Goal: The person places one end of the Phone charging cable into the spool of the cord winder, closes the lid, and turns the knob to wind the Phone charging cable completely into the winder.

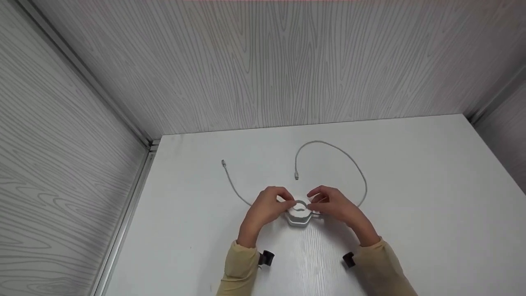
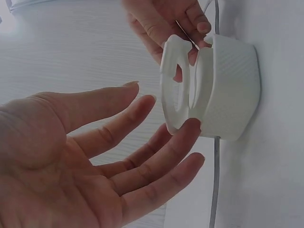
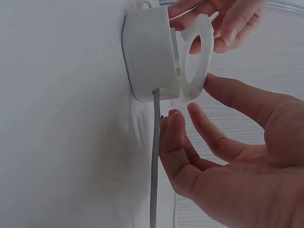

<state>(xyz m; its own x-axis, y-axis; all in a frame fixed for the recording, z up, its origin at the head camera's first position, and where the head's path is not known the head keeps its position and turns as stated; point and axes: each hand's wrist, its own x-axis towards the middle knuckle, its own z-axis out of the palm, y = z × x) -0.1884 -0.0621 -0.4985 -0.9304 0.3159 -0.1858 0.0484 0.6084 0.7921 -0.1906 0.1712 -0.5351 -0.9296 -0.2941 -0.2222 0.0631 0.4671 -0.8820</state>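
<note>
A white, many-sided box (image 2: 236,88) with textured sides stands on the table. Over its top, a white lid with a large round hole (image 3: 207,52) sits raised, with a gap beneath. My right hand (image 1: 337,205) pinches the lid's edge, thumb on the outer face and a fingertip in the gap. On the other side, my left hand (image 1: 263,209) has its fingers loosely spread; a fingertip overlaps the edge of the lid and box in the left wrist view, while the thumb stays apart from it. A thin grey-white cable (image 3: 155,166) runs out of the box's side.
The cable's left length (image 1: 232,184) ends in a connector (image 1: 223,163) on the white table (image 1: 411,172). Its right length (image 1: 361,172) loops back to another connector (image 1: 296,176). Wood-grain panels (image 1: 263,65) rise behind and to the sides.
</note>
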